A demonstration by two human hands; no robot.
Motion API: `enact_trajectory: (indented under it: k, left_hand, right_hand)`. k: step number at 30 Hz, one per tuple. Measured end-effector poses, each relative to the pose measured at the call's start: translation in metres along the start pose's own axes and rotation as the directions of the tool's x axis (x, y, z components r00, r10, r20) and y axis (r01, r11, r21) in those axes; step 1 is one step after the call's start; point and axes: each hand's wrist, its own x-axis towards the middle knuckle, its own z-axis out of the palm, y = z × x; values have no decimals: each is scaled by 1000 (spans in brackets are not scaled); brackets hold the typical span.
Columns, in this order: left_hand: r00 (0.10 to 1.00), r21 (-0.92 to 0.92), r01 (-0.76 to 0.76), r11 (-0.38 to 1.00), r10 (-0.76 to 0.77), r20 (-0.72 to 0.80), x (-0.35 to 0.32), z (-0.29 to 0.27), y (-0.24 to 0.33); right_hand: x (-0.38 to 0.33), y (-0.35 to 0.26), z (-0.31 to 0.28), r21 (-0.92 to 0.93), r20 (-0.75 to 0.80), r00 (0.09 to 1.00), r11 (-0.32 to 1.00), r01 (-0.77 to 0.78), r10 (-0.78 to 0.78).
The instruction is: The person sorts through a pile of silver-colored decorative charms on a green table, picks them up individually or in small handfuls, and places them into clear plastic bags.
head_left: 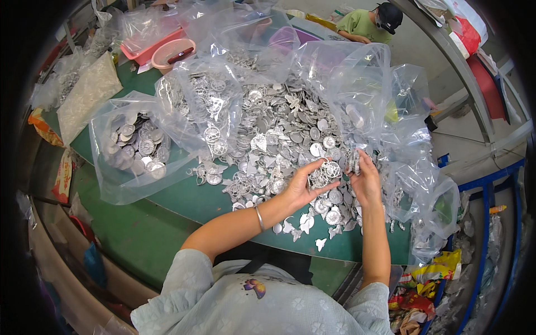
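Note:
A big heap of silver metal charms (273,137), discs and openwork shapes, spreads over the green table (192,194). Above its near right part, my left hand (300,187) cups a bunch of openwork silver charms (324,175) on its fingers. Close beside it, my right hand (366,181) is closed on a small stack of silver charms (353,162), pinched between thumb and fingers. The two hands are slightly apart. Just below them, loose silver pieces (320,244) lie near the table's front edge.
Left of the heap sits a clear plastic bag (114,181) of silver discs. More clear bags (357,61) surround the heap. A pink basin (162,58) and red tray (146,50) stand at back left. A person (365,25) is beyond the table; a blue rack (491,190) stands right.

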Motion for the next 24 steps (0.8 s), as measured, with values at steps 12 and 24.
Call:
enact_trajectory:
  k: [12,24]
  left_hand:
    - [998,217,21,976,-32,48,2,-11,-4]
    - [999,40,-5,999,4,36,5,-9,-2]
  right_hand:
    - [-28,32,68,-832,294,859,330,446,-420]
    - [-3,13,14,-865,185,882,354,356,-434]
